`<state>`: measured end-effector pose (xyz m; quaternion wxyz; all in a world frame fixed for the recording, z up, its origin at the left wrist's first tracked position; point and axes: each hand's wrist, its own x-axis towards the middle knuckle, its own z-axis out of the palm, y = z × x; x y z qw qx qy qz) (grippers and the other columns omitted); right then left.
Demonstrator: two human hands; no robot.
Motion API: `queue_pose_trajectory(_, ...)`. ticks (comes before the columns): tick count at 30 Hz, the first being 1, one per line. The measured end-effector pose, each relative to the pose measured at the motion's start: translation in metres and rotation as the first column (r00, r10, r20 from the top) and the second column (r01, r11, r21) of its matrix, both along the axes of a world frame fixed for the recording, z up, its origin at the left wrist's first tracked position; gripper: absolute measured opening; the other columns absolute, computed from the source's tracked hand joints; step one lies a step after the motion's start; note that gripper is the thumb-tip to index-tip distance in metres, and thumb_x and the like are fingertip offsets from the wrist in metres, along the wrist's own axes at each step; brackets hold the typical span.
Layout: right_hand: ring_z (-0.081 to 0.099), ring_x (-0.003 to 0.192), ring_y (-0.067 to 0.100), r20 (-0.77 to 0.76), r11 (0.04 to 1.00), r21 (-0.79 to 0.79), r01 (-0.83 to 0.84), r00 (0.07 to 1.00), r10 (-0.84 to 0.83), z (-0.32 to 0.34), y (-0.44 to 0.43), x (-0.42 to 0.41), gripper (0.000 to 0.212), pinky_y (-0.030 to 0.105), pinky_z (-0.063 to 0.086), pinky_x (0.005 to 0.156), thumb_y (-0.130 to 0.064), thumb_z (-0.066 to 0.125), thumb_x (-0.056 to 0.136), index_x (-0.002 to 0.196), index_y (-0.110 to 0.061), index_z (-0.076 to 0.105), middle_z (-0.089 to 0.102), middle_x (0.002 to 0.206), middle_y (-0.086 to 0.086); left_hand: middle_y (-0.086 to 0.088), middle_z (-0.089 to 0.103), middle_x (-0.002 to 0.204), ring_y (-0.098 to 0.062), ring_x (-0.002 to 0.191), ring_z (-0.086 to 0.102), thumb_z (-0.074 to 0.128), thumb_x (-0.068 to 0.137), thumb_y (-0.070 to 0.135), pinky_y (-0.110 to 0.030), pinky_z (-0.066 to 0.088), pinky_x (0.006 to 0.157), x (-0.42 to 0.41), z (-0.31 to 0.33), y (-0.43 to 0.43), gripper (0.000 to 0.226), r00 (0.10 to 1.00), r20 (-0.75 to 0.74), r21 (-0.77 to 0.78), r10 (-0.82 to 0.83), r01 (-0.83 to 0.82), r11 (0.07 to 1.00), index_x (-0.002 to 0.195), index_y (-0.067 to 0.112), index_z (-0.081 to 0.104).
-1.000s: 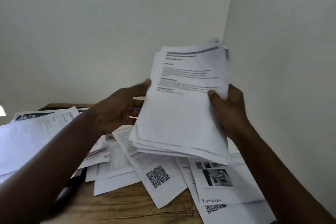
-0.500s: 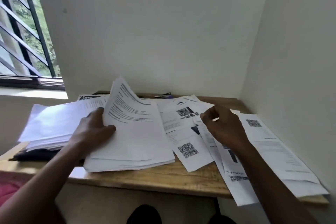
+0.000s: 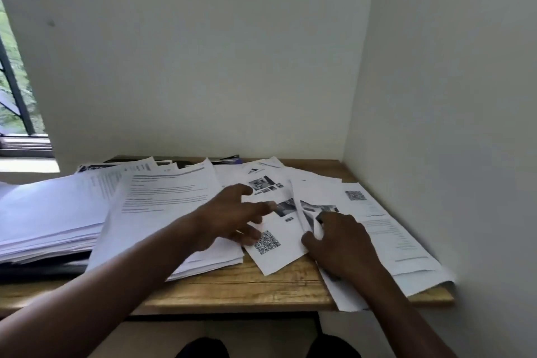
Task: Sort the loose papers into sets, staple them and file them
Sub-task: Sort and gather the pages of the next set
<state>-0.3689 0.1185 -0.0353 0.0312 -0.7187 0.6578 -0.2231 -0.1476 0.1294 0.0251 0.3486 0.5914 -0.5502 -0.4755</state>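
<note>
Two sets of fingers are working over the spread. On the left hand (image 3: pixel 229 216) we are finding the fingers (image 3: pixel 261 208) straight and spread apart, reaching across the QR sheet (image 3: pixel 273 259), with the lower ones touching its upper part; nothing is being gripped. On the right hand (image 3: pixel 341 247) we are seeing thumb and curled fingers pinching the raised left edge of the picture sheet (image 3: pixel 318 193). That sheet is tilting up from the loose papers (image 3: pixel 386 229) lying along the right of the desk (image 3: pixel 247 285).

Moving outward, we are noting the text stack (image 3: pixel 162 206) just left of the QR sheet and under the left forearm. It is overlapping a taller pile (image 3: pixel 43 218) at the far left.

We are judging the step in hand to be sorting: picking single sheets out of the scatter. To do it well, we are recommending that the left hand be pressing the QR sheet flat while the right is peeling away only the one pinched sheet. It should be lifting that sheet by the edge rather than dragging it. The papers at the right are overhanging the front edge of the desk and, in our judgement, are likely to slide off. Each sheet should be going down only on the set it matches.
</note>
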Motion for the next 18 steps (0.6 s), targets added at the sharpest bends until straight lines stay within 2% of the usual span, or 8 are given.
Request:
queue_pose_trajectory(1, 0.063, 0.096, 0.022, -0.023, 0.998, -0.060, 0.020, 0.999, -0.021, 0.000, 0.002, 0.001, 0.027, 0.033, 0.034, 0.070, -0.050, 0.055, 0.090, 0.088, -0.023, 0.057, 0.067, 0.097, -0.002, -0.021, 0.072, 0.112, -0.032, 0.084, 0.077, 0.083, 0.087, 0.033, -0.042, 0.065, 0.070, -0.011, -0.004, -0.009, 0.085, 0.999, -0.047, 0.047, -0.012, 0.014, 0.999, 0.154, 0.014, 0.033)
queue_pose_trajectory(3, 0.063, 0.085, 0.020, -0.042, 0.984, -0.172, 0.047, 0.998, -0.055, -0.002, 0.006, 0.003, 0.022, 0.033, 0.031, 0.066, -0.045, 0.055, 0.094, 0.083, -0.025, 0.055, 0.068, 0.089, -0.003, -0.023, 0.072, 0.110, -0.034, 0.083, 0.078, 0.083, 0.088, 0.035, -0.040, 0.063, 0.064, -0.029, -0.010, -0.024, 0.087, 0.992, -0.122, 0.114, -0.023, 0.037, 0.993, 0.153, 0.009, 0.032)
queue_pose_trajectory(6, 0.066, 0.081, 0.019, -0.033, 0.968, -0.244, 0.061, 0.997, -0.071, -0.008, 0.005, 0.002, 0.020, 0.033, 0.035, 0.064, -0.042, 0.056, 0.095, 0.084, -0.026, 0.061, 0.069, 0.085, -0.005, -0.024, 0.074, 0.106, -0.038, 0.086, 0.078, 0.082, 0.089, 0.034, -0.043, 0.065, 0.068, -0.051, -0.015, -0.038, 0.058, 0.983, -0.184, 0.150, -0.027, 0.055, 0.987, 0.131, 0.006, 0.054)
queue_pose_trajectory(8, 0.067, 0.083, 0.014, 0.081, 0.974, -0.216, 0.072, 0.995, -0.055, -0.009, 0.005, 0.001, 0.030, 0.033, 0.045, 0.068, -0.053, 0.055, 0.096, 0.085, -0.028, 0.067, 0.071, 0.084, -0.009, -0.022, 0.075, 0.098, -0.036, 0.083, 0.078, 0.081, 0.090, 0.029, -0.045, 0.065, 0.074, -0.064, -0.022, -0.046, 0.036, 0.983, -0.183, 0.108, -0.002, 0.022, 0.994, 0.112, 0.007, 0.063)
queue_pose_trajectory(10, 0.066, 0.084, 0.004, 0.214, 0.987, -0.154, 0.037, 0.977, -0.003, -0.004, 0.008, -0.002, 0.041, 0.031, 0.049, 0.073, -0.069, 0.054, 0.091, 0.086, -0.034, 0.073, 0.072, 0.084, -0.017, -0.018, 0.075, 0.087, -0.031, 0.073, 0.076, 0.083, 0.087, 0.021, -0.046, 0.065, 0.070, -0.073, -0.032, -0.055, 0.027, 0.989, -0.139, 0.035, 0.047, -0.042, 0.999, 0.102, 0.005, 0.067)
queue_pose_trajectory(12, 0.067, 0.081, -0.002, 0.397, 0.995, -0.089, -0.041, 0.915, 0.074, 0.004, 0.008, -0.007, 0.047, 0.028, 0.051, 0.074, -0.076, 0.056, 0.088, 0.081, -0.035, 0.076, 0.073, 0.079, -0.020, -0.017, 0.076, 0.085, -0.031, 0.072, 0.077, 0.080, 0.086, 0.011, -0.046, 0.065, 0.067, -0.078, -0.036, -0.064, 0.015, 0.993, -0.101, -0.011, 0.058, -0.059, 0.998, 0.096, 0.002, 0.073)
queue_pose_trajectory(15, 0.068, 0.082, -0.003, 0.615, 0.994, -0.112, 0.007, 0.786, 0.063, 0.020, 0.003, -0.020, 0.042, 0.024, 0.050, 0.073, -0.065, 0.062, 0.091, 0.077, -0.028, 0.077, 0.075, 0.081, -0.018, -0.019, 0.078, 0.087, -0.034, 0.076, 0.077, 0.072, 0.087, -0.001, -0.049, 0.065, 0.070, -0.067, -0.026, -0.077, 0.008, 0.987, -0.141, -0.070, 0.075, -0.085, 0.994, 0.095, 0.001, 0.075)
queue_pose_trajectory(18, 0.067, 0.084, 0.002, 0.641, 0.975, -0.170, 0.145, 0.768, -0.002, 0.037, -0.017, -0.038, 0.028, 0.021, 0.047, 0.067, -0.050, 0.067, 0.094, 0.083, -0.026, 0.076, 0.075, 0.085, -0.014, -0.011, 0.074, 0.071, -0.025, 0.060, 0.071, 0.065, 0.087, -0.006, -0.033, 0.057, 0.055, -0.034, 0.001, -0.094, 0.013, 0.970, -0.199, -0.202, 0.138, -0.179, 0.963, 0.082, 0.004, 0.073)
